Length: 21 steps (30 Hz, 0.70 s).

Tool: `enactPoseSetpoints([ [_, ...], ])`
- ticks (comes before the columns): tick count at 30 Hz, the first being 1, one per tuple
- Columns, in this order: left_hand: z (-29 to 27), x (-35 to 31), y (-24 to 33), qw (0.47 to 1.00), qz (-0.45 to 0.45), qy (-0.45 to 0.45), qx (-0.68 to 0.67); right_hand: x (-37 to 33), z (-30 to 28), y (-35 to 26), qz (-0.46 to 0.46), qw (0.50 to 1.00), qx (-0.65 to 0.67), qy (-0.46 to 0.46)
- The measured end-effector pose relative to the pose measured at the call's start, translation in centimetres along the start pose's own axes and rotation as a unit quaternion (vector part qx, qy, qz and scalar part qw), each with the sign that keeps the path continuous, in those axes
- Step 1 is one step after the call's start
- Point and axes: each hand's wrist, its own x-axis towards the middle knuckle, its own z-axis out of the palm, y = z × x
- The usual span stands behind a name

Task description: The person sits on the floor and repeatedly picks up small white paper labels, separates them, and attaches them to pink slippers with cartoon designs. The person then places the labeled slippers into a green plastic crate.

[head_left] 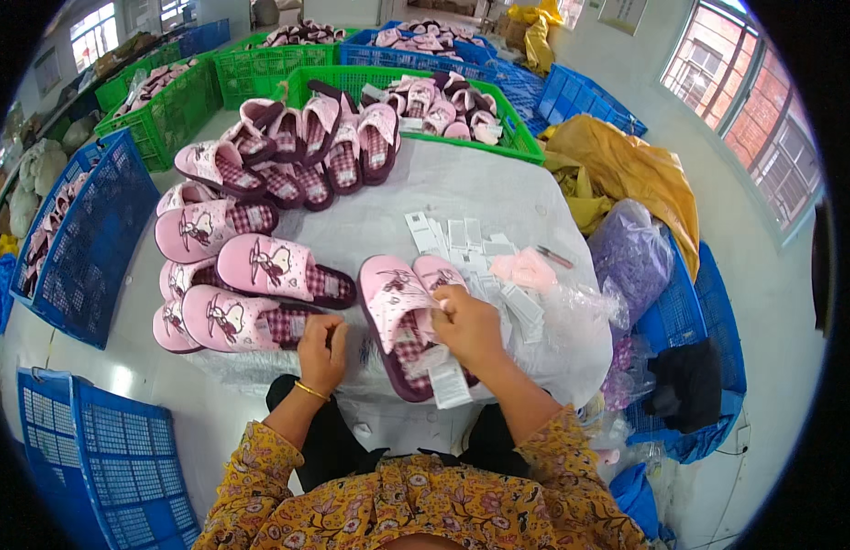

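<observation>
A pair of pink slippers (pixel 388 291) with dark soles and plaid insoles lies before me, toes pointing away. My right hand (pixel 468 327) is closed at the opening of the right slipper (pixel 436 272), fingers pinched on its upper edge. Near the heels lies a white tag (pixel 450 383). My left hand (pixel 321 353) has its fingers curled together beside the heel of another pink slipper (pixel 225 318); whatever it may hold is hidden. More paired slippers (pixel 271 266) are lined up on the left side of the table.
The table (pixel 498 188) has a plastic-like cover. White tags (pixel 463 236), a pink crumpled piece (pixel 526 267) and a small tool (pixel 554 258) lie on its right. Green crates (pixel 526 137) of slippers stand behind; blue crates (pixel 104 238) stand left; bags (pixel 634 252) sit right.
</observation>
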Motion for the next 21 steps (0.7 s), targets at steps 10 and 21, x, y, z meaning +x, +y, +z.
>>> enactPoseSetpoints([
  [10,-0.4,-0.4,0.0,1.000,0.016,-0.020,0.017,29.5,-9.1,-4.7,-0.149,0.967,-0.054,0.198],
  [21,-0.4,-0.4,0.2,0.999,0.026,-0.041,0.019,29.7,4.0,-2.4,-0.154,0.979,0.018,0.131],
])
